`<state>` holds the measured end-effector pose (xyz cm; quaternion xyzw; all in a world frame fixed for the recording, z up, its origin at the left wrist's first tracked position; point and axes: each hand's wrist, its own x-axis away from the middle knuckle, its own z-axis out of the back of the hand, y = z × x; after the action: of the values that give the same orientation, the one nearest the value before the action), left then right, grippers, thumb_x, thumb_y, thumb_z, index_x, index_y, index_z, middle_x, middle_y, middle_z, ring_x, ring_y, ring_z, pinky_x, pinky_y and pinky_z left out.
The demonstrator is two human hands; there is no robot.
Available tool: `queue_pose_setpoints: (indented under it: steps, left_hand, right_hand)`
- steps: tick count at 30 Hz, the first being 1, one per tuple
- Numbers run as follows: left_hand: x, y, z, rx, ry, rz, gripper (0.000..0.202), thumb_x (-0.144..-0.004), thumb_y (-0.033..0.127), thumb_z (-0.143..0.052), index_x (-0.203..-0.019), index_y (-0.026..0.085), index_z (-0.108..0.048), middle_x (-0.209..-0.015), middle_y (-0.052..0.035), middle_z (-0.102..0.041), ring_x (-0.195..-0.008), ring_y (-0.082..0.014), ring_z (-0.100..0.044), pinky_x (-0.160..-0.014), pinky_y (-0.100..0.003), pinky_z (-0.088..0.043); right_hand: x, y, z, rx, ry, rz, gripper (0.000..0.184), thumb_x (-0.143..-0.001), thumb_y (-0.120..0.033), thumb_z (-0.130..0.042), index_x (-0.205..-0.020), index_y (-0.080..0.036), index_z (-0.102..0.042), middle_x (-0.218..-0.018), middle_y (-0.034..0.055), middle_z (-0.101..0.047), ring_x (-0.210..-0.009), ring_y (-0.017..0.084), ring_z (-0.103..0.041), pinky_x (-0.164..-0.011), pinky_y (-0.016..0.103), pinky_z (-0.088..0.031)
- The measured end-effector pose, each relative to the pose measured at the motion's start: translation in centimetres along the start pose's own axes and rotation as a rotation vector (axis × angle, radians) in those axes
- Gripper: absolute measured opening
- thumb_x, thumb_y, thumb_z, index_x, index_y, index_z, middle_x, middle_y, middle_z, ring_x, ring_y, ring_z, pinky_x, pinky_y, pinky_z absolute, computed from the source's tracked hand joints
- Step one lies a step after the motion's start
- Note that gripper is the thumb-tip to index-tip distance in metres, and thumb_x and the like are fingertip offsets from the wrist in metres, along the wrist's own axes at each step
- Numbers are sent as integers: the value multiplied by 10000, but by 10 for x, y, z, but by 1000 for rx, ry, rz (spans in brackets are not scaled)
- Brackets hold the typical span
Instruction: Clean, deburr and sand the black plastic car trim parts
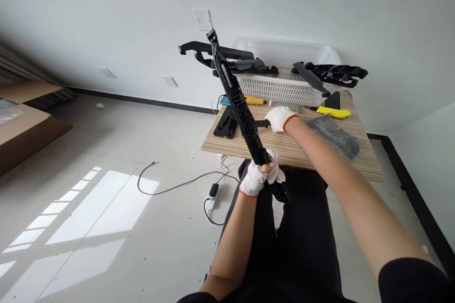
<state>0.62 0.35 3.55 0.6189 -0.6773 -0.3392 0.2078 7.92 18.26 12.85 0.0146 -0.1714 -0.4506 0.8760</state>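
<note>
My left hand [255, 177], in a white knit glove with an orange cuff, is closed around the lower part of a long black plastic trim piece [234, 97]. The piece slants up and away to the left, its ribbed side showing. My right hand [280, 118], gloved alike, is closed above the table, and a short dark flat piece [263, 123] sticks out of it towards the trim piece. Whether that flat piece touches the trim cannot be told. A grey cloth [334, 135] and a yellow-handled cutter [333, 112] lie right of this hand.
A white plastic basket [280, 86] at the table's back carries more black trim pieces [325, 75] on its rim. The wood-grain table [295, 149] also holds a black phone-like object [226, 123]. Cables and a power strip [210, 202] lie on the floor; a cardboard box [28, 118] stands left.
</note>
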Motion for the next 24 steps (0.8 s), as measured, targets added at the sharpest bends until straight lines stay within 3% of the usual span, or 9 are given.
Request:
queue_pose_setpoints:
  steps: [4, 7, 10, 12, 14, 16, 20, 24]
  left_hand:
    - [0, -4, 5, -47, -9, -8, 423, -785, 418, -857, -875, 201, -506, -479, 123, -415, -308, -55, -390, -409, -213, -392]
    - [-1, -5, 7, -52, -58, -41, 367, -816, 388, -827, -880, 196, -521, -475, 105, -464, -304, -68, -415, -410, -223, -414]
    - [-2, -4, 5, -28, -47, -55, 384, -805, 392, -840, -881, 203, -515, -492, 108, -477, -304, -66, -416, -421, -240, -455]
    - [-1, -2, 2, -32, 0, -34, 402, -793, 402, -853, -879, 204, -513, -500, 116, -450, -310, -61, -408, -410, -235, -445]
    - [-2, -1, 0, -62, 69, 1, 424, -779, 416, -867, -890, 203, -518, -514, 117, -440, -321, -62, -414, -398, -225, -422]
    - [-3, -1, -1, -96, 122, 47, 451, -767, 443, -875, -909, 206, -518, -526, 109, -463, -338, -74, -441, -398, -229, -420]
    - [-6, -3, 0, -174, 201, 114, 476, -745, 491, -879, -843, 206, -511, -498, 102, -463, -353, -93, -465, -425, -259, -459]
    - [-7, -5, 1, -304, 261, 118, 479, -722, 532, -887, -794, 190, -559, -499, 61, -526, -365, -96, -482, -389, -240, -421]
  right_hand:
    - [22, 12, 8, -59, 77, -11, 353, -905, -136, -561, -1194, -199, -752, -1230, 149, -753, -1148, 310, -693, -933, 411, -531]
    - [47, 24, 10, -207, 263, -80, 317, -962, -195, -506, -1196, -194, -720, -1253, 136, -733, -1136, 291, -677, -936, 412, -528]
    - [72, 21, 3, -758, 597, -47, 242, -980, -330, -566, -1122, -189, -701, -1063, 92, -745, -976, 228, -681, -858, 363, -546]
    - [86, 8, -8, -1217, 696, 67, 269, -1018, -409, -523, -1062, -193, -677, -879, 41, -701, -776, 156, -647, -701, 286, -545]
    - [97, -8, -19, -1562, 680, 112, 340, -1040, -497, -487, -1034, -202, -657, -767, 1, -641, -614, 106, -573, -544, 226, -485]
    - [107, -24, -31, -1752, 629, 98, 345, -1024, -537, -524, -1036, -213, -643, -728, -23, -622, -522, 75, -515, -451, 190, -418]
    - [118, -40, -53, -1874, 548, -26, 307, -999, -533, -584, -1068, -234, -600, -680, -60, -613, -422, 61, -473, -366, 177, -363]
    - [120, -43, -70, -1899, 572, -93, 442, -998, -506, -602, -1362, -270, -519, -702, -68, -617, -418, 79, -490, -375, 205, -414]
